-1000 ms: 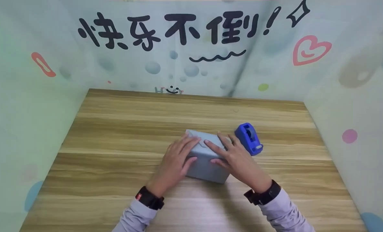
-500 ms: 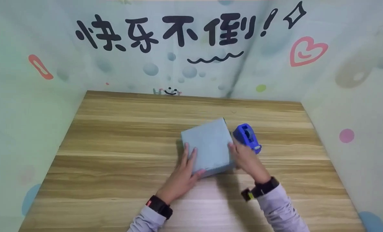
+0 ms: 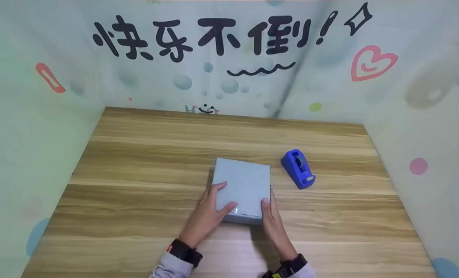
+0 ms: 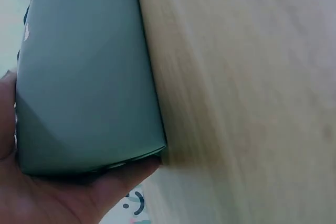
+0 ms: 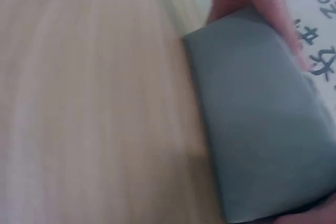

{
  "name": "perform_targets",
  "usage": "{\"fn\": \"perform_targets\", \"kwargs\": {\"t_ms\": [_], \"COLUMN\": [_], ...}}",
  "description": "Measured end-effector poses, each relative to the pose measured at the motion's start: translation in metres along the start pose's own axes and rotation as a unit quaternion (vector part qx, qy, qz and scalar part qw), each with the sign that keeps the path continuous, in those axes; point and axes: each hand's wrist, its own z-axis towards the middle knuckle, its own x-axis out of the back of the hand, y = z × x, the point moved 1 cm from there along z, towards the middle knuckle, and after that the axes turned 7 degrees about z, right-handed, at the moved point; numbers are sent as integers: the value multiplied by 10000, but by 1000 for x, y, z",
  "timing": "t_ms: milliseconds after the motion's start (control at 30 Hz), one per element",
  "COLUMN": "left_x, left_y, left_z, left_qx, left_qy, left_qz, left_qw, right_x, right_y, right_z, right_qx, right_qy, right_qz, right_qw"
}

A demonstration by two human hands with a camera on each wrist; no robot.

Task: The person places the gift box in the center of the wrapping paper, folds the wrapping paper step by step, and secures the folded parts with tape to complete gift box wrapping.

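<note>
A light blue-grey box (image 3: 243,185), which looks wrapped in plain paper, sits between both hands near the table's middle. On its left side, my left hand (image 3: 206,216) grips it, a thumb on the top face near the front edge and the index finger over the left edge. My right hand (image 3: 272,224) holds the right side, thumb at the top edge and fingers down the side wall. A small shiny spot shows by the left thumb. In the left wrist view, the left hand (image 4: 52,198) wraps round one end of the box (image 4: 86,77).
A blue tape dispenser (image 3: 298,169) stands on the wood-grain table (image 3: 136,166), right of the box and a little behind it. A printed cloth backdrop (image 3: 229,58) closes off the table's back and both sides.
The box has been turned over and round, bringing a plain face up in place of the folded one. Both hands have shifted to its sides, and the right has drawn back from the tape dispenser.
</note>
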Motion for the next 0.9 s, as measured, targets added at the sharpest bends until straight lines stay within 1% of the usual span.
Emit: {"fn": "perform_targets", "kwargs": {"t_ms": [67,133,233,300,367,467,567,600,733,900], "left_x": [0,0,0,0,0,1,4,4,5,4], "left_y": [2,3,3,2,2,1,1,1,-1,-3], "left_z": [2,7,19,30,42,59,72,75,86,95], "left_qx": [156,268,370,388,380,314,184,116,21,34], "left_qy": [-12,43,118,130,108,44,-52,-77,-133,-211], "left_qz": [61,106,138,153,168,206,263,270,279,362], "left_qw": [9999,9996,9991,9990,9991,9993,9995,9995,9995,9991], "right_x": [0,2,4,6,9,11,12,12,13,15], "right_y": [1,0,-2,-3,-4,-5,-5,-5,-4,-1], "right_z": [6,15,30,42,53,69,79,81,90,96], "right_qx": [-76,-77,-128,-184,-231,-201,-145,-155,-163,-204], "right_qy": [-102,-169,-195,-197,-202,-223,-209,-180,-152,-99], "right_qz": [107,121,89,20,-16,-88,-152,-181,-216,-141], "right_qw": [9999,9998,9997,9996,9995,9995,9996,9996,9995,9996]}}
